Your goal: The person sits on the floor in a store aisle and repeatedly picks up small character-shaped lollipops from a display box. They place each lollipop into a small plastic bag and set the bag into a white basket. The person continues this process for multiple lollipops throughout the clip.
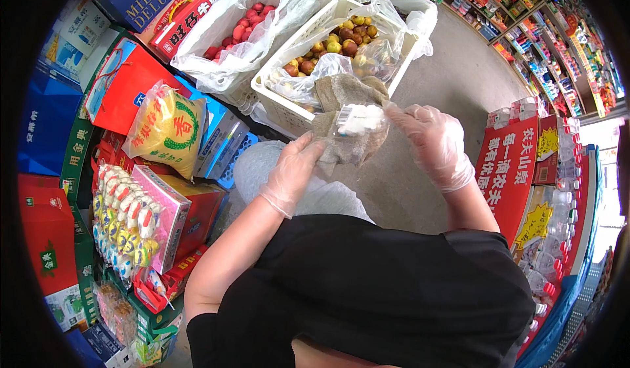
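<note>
Both my hands wear clear plastic gloves. My left hand (297,168) grips the left edge of a grey-brown cloth (349,150). On the cloth lies a small packet with white contents (361,120) and a barcode label. My right hand (433,139) is at the right side of the cloth, its fingertips pinching the edge near the packet. The cloth hangs over the near corner of a white plastic crate (283,103), which is lined with clear film and holds brown and yellow-green round fruit (343,41).
A lined crate of red fruit (243,26) stands behind, to the left. Gift boxes, a red bag (123,80) and a yellow grain bag (167,127) crowd the left. Bottled water (563,210) stacks stand at the right, and stocked shelves (517,18) at the back right.
</note>
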Available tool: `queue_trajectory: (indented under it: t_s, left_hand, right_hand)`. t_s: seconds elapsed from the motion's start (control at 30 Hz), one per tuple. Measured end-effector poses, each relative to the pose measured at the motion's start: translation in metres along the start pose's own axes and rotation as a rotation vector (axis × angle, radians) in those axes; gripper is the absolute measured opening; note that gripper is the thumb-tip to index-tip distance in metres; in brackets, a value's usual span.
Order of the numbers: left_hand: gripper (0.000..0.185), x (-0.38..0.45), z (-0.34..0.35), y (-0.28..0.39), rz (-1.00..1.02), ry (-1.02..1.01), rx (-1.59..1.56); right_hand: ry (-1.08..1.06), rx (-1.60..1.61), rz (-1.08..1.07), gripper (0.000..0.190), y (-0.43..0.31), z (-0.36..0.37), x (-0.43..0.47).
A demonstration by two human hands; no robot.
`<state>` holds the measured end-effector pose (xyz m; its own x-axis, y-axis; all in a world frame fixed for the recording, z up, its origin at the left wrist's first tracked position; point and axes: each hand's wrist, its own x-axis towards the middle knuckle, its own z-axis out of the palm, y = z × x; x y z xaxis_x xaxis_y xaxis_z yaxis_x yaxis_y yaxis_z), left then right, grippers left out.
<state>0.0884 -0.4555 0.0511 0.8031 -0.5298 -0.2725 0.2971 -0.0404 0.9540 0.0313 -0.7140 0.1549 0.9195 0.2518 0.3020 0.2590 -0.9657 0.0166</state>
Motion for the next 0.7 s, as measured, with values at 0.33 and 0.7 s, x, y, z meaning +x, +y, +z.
queue_trajectory:
  t_s: [0.33,0.7]
  left_hand:
    - [0.041,-0.006,-0.001,0.012,0.004,-0.08,-0.212]
    - [0.044,-0.017,-0.002,-0.008,0.059,-0.026,-0.273]
  right_hand:
    - [-0.056,0.147,-0.178,0.035,-0.007,-0.017,0.009]
    - [-0.03,0.262,-0.114,0.028,-0.017,-0.007,0.004]
